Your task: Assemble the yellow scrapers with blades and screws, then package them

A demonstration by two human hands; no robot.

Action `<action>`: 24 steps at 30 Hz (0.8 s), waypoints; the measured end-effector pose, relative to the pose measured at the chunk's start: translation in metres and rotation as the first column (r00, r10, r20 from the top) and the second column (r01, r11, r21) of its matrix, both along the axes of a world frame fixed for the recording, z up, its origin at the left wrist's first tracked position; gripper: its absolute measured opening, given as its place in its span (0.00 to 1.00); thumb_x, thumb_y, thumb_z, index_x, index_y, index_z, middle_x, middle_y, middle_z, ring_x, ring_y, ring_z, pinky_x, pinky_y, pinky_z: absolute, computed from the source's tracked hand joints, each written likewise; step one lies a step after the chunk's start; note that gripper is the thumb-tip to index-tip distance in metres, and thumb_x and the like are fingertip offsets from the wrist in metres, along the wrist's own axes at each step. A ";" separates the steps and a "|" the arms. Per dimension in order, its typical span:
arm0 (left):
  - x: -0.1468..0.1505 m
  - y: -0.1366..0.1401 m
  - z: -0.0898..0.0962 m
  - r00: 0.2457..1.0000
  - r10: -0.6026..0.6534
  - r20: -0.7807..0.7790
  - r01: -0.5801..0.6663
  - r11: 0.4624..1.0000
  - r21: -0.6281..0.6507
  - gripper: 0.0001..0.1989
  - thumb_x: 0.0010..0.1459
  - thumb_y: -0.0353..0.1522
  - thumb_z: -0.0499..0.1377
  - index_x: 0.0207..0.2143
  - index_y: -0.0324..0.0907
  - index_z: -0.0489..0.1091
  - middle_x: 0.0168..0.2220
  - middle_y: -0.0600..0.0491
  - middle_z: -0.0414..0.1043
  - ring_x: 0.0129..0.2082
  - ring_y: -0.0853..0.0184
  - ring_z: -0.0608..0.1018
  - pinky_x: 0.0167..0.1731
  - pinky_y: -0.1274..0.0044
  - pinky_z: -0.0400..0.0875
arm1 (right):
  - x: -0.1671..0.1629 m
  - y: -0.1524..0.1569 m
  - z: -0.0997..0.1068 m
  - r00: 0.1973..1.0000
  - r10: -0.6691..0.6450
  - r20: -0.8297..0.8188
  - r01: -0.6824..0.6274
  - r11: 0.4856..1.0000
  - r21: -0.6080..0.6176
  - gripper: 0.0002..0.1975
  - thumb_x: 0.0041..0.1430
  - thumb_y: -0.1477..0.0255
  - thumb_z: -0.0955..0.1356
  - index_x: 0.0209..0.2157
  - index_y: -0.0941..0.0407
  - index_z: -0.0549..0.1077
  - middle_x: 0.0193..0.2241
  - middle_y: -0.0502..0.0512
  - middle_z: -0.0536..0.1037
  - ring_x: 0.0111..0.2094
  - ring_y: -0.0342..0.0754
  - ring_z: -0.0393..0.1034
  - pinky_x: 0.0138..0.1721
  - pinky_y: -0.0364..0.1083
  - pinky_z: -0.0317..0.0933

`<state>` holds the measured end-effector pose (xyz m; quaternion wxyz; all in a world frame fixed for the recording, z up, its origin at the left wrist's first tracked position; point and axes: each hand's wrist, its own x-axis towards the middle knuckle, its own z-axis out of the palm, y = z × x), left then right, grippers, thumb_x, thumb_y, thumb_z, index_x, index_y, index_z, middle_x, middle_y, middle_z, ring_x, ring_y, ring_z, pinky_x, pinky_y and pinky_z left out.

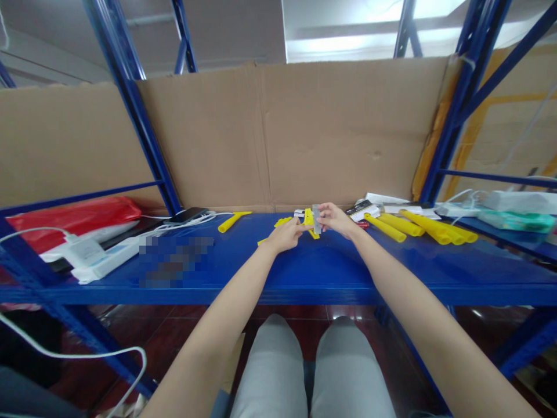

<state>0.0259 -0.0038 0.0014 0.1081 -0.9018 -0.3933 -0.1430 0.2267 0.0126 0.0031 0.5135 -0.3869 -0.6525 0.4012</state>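
Note:
Over the middle of the blue shelf, my left hand [282,235] is closed around a yellow plastic scraper head [308,217]. My right hand [335,219] pinches a flat grey metal blade [317,220], held upright against the yellow head. Fingers cover part of both pieces. Behind my left hand lie more yellow plastic pieces [282,222], partly hidden by it. A yellow T-shaped scraper body [230,222] rests farther left. To the right of my right hand, several yellow tubular handles [386,227] lie side by side.
A cardboard panel [339,133] closes off the back of the shelf [322,273]. At left are a white power strip [111,258], cables, a dark phone-like slab [187,216] and a red bag [87,217]. Papers and small boxes [365,210] sit behind the handles. Blue posts [450,122] frame both sides.

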 end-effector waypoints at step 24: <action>-0.001 0.005 -0.002 0.998 -0.064 0.012 0.064 0.998 -0.012 0.24 0.62 0.27 0.47 0.58 0.54 0.64 0.39 0.51 0.62 0.37 0.68 0.70 0.43 0.75 0.64 | 0.006 0.012 -0.009 0.983 0.080 0.164 -0.091 0.994 0.064 0.18 0.50 0.79 0.70 0.44 0.55 0.68 0.24 0.44 0.69 0.23 0.39 0.67 0.25 0.40 0.67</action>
